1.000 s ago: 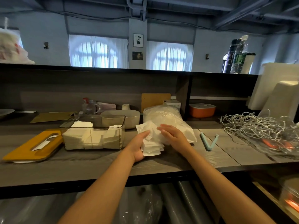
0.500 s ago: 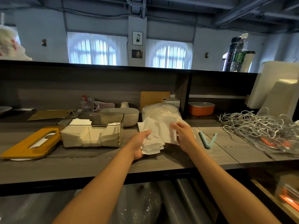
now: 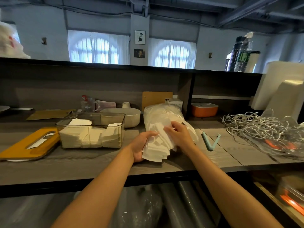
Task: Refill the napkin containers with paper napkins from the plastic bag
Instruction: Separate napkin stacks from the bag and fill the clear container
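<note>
Both forearms reach in from the bottom of the frame toward the centre of the desk. The left hand is turned palm-right, its fingers curled round the left edge of a fanned stack of paper napkins, thumb on top. The right hand comes down over the stack from the right, its fingers bent and pinching the upper napkins at the mouth of the plastic bag. The stack lies between the 2 hands, its lower corners just above the desk, its upper part against the bag, which lies lengthwise toward the back panel. Left of centre stands the clear napkin container, partly filled with napkins in uneven piles. Its yellow lid lies flat at the left edge. A pale blue clip lies open just right of the right hand, and a tangle of white cable fills the right side.
</note>
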Motion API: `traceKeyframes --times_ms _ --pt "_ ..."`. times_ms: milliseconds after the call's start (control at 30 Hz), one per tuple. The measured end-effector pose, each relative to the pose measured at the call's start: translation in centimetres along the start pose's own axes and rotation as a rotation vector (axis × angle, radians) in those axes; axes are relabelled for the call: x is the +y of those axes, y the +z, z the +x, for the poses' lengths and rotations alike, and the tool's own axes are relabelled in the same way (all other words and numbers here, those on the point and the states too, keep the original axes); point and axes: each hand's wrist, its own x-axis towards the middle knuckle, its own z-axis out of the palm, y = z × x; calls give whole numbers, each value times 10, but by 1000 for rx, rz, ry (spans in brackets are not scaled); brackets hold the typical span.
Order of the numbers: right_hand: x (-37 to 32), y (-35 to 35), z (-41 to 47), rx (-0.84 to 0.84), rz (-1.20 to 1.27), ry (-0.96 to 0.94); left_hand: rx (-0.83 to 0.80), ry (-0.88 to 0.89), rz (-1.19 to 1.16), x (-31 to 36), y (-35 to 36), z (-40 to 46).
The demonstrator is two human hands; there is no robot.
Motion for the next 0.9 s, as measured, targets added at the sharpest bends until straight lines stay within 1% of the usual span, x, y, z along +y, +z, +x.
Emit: traceKeyframes --times_ms 67,133,267,367,433,500,533,567,600,633,700,767,800,867,900 --pt "1 1 -2 -94 -30 64 -3 -5 21 0 1 0" --pt "2 -1 -3 -134 -36 119 -40 -16 39 0 1 -2" --pt "2 -4 -2 -26 28 139 -144 28 121 -3 1 -5" --pt "4 -5 -1 44 79 176 -94 68 115 -5 2 -4" --pt "6 -8 0 119 104 197 -60 63 107 -4 3 -4" --pt "7 -15 2 235 248 216 -37 34 81 -3 2 -4" --pt "5 -19 2 275 387 238 -15 18 51 -2 3 -4" --pt "1 -23 0 281 524 253 12 10 6 -2 3 -4" --pt "-2 -26 -2 250 615 243 45 10 -46 -1 2 -4" --pt "-6 -29 -5 191 640 191 72 17 -96 -1 1 -2" --pt "-13 -27 -11 67 520 113 81 20 -144 0 -1 0" --pt "-17 -20 -14 -39 423 121 72 -1 -142 -1 -1 -1" --pt "-16 -16 -13 -49 386 128 65 -11 -143 -2 -1 -1" --pt "-13 -12 -10 -38 225 120 65 -1 -170 -2 -1 0" --pt "-10 -11 -9 -61 161 117 56 10 -200 -1 0 0"
